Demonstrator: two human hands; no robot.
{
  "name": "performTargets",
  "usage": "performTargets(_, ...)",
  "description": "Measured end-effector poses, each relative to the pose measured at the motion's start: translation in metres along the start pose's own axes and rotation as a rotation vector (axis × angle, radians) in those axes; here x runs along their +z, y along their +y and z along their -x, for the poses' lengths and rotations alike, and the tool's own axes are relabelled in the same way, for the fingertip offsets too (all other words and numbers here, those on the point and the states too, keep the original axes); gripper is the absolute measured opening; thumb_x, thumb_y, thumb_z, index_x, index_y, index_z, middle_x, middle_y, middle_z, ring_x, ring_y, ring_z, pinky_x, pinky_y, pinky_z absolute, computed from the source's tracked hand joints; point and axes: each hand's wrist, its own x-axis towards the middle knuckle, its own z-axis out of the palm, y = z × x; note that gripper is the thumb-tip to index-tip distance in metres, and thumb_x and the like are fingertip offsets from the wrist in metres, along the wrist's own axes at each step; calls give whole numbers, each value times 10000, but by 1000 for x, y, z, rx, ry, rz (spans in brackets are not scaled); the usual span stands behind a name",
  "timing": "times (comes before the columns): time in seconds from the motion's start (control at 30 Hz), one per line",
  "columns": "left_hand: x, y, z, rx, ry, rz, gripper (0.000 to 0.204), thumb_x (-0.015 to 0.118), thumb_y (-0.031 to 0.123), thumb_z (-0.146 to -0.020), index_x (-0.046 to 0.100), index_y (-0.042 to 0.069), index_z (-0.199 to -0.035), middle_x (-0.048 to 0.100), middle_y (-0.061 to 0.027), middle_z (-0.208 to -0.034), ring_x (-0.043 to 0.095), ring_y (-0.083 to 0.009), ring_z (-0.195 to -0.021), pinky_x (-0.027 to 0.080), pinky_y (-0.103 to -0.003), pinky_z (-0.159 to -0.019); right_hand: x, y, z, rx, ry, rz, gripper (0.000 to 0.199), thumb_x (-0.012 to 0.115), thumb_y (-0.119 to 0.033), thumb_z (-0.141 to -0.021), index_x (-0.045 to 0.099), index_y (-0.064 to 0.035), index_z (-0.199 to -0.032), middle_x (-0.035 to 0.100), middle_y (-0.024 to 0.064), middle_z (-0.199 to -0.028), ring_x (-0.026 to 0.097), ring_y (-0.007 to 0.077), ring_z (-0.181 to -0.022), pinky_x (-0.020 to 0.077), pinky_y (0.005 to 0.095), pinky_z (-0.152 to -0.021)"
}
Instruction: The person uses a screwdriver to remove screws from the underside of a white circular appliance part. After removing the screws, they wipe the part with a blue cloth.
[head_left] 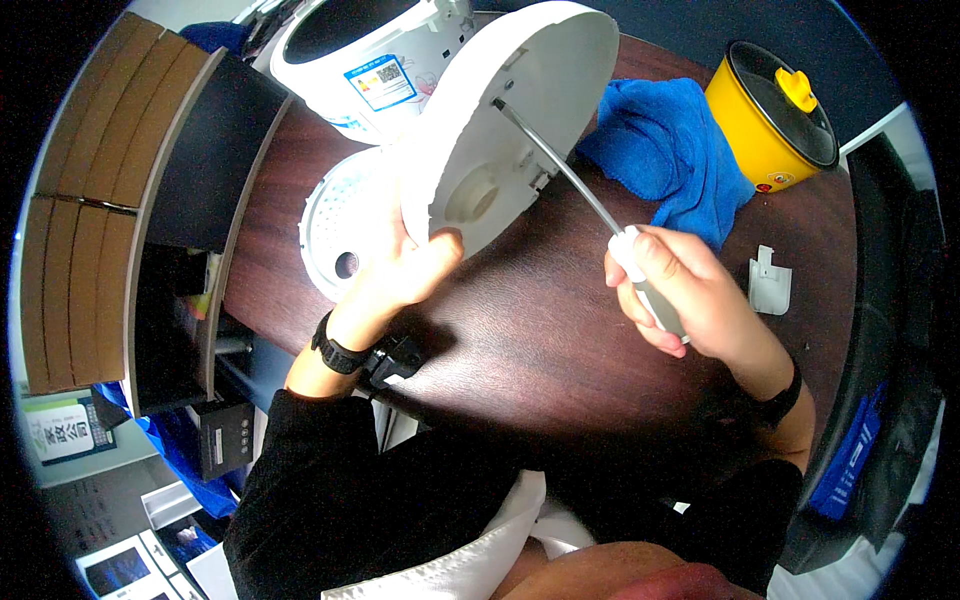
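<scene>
While our right hand wraps tight around the handle of a screwdriver, the shaft runs up and left until its tip meets the inner face of the white lid shell. Our left hand grips that shell by its lower rim, thumb pressed against the inside, holding it tilted on edge above the dark wooden table. Just left of the shell, and partly behind it, a perforated white inner plate lies flat on the table. Behind the shell stands the white cooker body. Right of the shell a blue cloth lies bunched, and beyond that a yellow pot with a dark lid. Well to the shell's lower right, near our right hand, a small white plastic part rests on the table.
</scene>
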Motion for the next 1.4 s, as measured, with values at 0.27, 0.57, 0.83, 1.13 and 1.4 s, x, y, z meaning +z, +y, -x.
performTargets(0.27,4,9,-1,-32,-23,35,604,587,91,-585,400,-19,-1149,412,-127,-1073,397,-219,-1033,341,-352,-873,8,4,3,106,-237,-416,454,210,-403,-946,428,-6,-919,428,65,-537,355,104,-314,301,213,-288)
performTargets(0.57,-1,1,1,21,-34,-162,694,572,115,-522,292,-5,-1146,333,-118,-1047,355,-219,-1001,316,-347,-871,12,7,1,154,-290,-525,467,204,-421,-942,425,-12,-894,417,62,-534,349,99,-310,299,214,-274)
performTargets(0.83,-2,-2,5,18,-45,-165,698,522,93,-507,245,-11,-1140,348,-125,-1034,376,-211,-986,316,-343,-866,15,4,2,99,-191,-304,441,251,-424,-943,462,-43,-870,442,30,-527,342,86,-311,274,216,-286)
performTargets(1.13,4,7,-12,424,-76,-218,665,525,110,-540,256,-3,-1138,389,-121,-1028,404,-195,-972,320,-341,-869,-1,-8,-4,-386,319,783,249,488,-223,-894,495,-7,-769,481,87,-553,485,149,-496,387,313,-482)
performTargets(1.4,7,11,-4,-71,7,99,712,573,176,-541,266,24,-1165,411,-128,-1058,420,-213,-1005,367,-341,-854,-5,-11,2,-153,277,621,244,438,-223,-909,498,-19,-789,443,59,-568,458,118,-484,365,263,-468)
